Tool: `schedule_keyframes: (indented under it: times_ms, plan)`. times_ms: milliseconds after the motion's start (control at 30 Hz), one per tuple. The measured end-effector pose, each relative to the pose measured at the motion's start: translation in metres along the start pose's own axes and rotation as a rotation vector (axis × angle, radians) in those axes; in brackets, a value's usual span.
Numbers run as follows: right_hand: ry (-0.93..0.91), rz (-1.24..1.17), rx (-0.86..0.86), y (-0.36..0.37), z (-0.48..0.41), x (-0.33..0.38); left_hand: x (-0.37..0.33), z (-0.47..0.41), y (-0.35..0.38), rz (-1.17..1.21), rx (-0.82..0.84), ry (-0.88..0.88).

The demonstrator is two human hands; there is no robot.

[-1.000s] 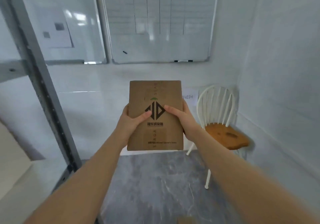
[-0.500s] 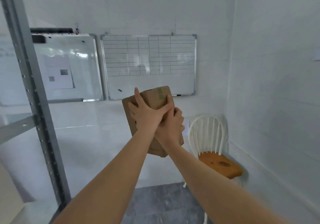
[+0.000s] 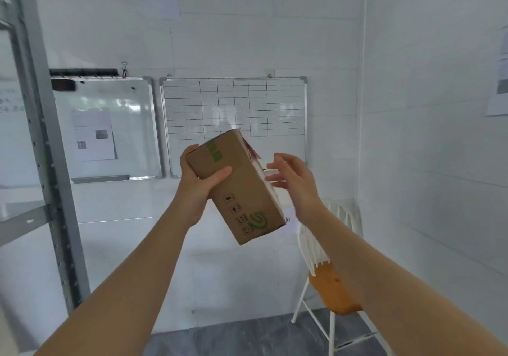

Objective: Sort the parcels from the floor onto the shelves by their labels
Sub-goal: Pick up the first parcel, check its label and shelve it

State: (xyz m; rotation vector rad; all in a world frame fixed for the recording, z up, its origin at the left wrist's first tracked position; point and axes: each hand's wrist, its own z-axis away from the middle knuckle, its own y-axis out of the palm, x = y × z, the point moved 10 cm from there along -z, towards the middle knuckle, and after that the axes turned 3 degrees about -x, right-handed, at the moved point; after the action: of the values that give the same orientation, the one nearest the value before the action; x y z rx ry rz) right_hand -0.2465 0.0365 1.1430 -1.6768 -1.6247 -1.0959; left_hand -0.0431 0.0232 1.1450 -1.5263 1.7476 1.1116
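I hold a brown cardboard parcel (image 3: pixel 238 188) tilted in front of me at chest height; it has green print and small handling symbols on its side, and a white label shows along its right face. My left hand (image 3: pixel 198 179) grips its upper left end, thumb across the front. My right hand (image 3: pixel 292 179) hovers just right of the parcel with fingers spread, fingertips near the white face, holding nothing. The grey metal shelf frame (image 3: pixel 46 146) stands at the far left, with one shelf board (image 3: pixel 19 223) visible.
Two whiteboards (image 3: pixel 233 108) hang on the white wall ahead, and a paper marked 1-3 (image 3: pixel 162 1) is stuck above them. A white chair with a wooden seat (image 3: pixel 330 287) stands at the right by the side wall. The floor is grey stone.
The view has lifted from the floor to the wall. The parcel has been turned from flat-on to tilted, and my right hand has come off it.
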Motion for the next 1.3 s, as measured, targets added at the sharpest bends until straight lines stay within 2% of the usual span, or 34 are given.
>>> schedule_keyframes:
  times_ms: [133,200,267,367,433,533,600,700,833,933,1067,1300]
  plan:
    - [0.159,0.237,0.129,-0.006,-0.021,-0.026,0.006,0.004,0.0,0.102,0.115,-0.053]
    - [0.252,0.246,0.258,0.002,-0.023,-0.043,0.008,0.009,0.006,0.073,0.191,-0.089]
    - [0.279,0.227,0.302,0.006,-0.02,-0.048,0.005,0.011,0.01,0.026,0.19,-0.069]
    - [0.273,0.112,0.186,0.003,-0.019,-0.055,-0.011,0.007,0.006,-0.136,-0.049,0.093]
    - [0.26,0.054,0.075,0.001,-0.017,-0.058,-0.01,0.005,0.022,-0.334,-0.072,0.112]
    - [0.203,0.068,-0.036,-0.002,-0.016,-0.058,0.002,0.004,0.033,-0.615,-0.075,0.038]
    - [0.132,0.085,-0.076,-0.004,-0.016,-0.051,0.008,0.002,0.028,-0.671,-0.097,0.005]
    - [0.064,0.141,-0.076,-0.005,-0.014,-0.04,0.012,0.002,0.023,-0.591,-0.106,-0.037]
    - [0.014,0.173,-0.043,-0.018,-0.009,-0.029,0.014,0.008,0.016,-0.264,-0.034,-0.051]
    - [0.059,0.16,0.103,-0.021,-0.003,-0.032,0.023,0.014,0.006,-0.118,0.045,-0.068]
    - [0.254,0.096,0.346,-0.011,0.016,-0.062,0.046,0.03,0.004,-0.037,0.121,-0.134]
    - [0.304,-0.141,0.252,-0.013,0.034,-0.099,0.079,0.055,-0.006,0.036,0.003,-0.232]
